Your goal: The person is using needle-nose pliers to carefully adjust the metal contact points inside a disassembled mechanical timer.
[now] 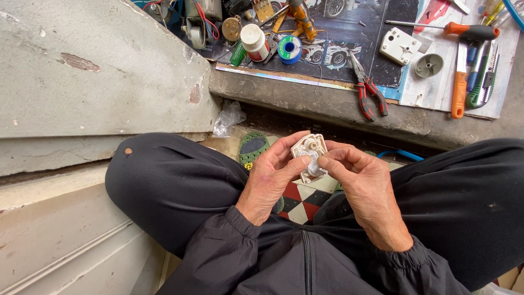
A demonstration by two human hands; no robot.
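Seated person, knees apart, both hands meet at frame centre over the lap. Left hand (271, 175) wraps a small cream plastic gear housing (309, 157), fingers behind it, thumb on its lower front edge. Right hand (357, 183) pinches narrow on the white gear at the housing's lower face, thumb and forefinger closed on it. A small brass gear shows at the housing's top.

Concrete ledge at 12 o'clock carries clutter: red-handled pliers (368, 93) at 1 o'clock, orange-handled screwdriver (464, 30) at 2 o'clock, white square plastic cover (400, 46), grey round knob (429, 65), solder spool (289, 49) at 12, white jar (254, 42) beside it. Green sandal (253, 148) near the left knee.
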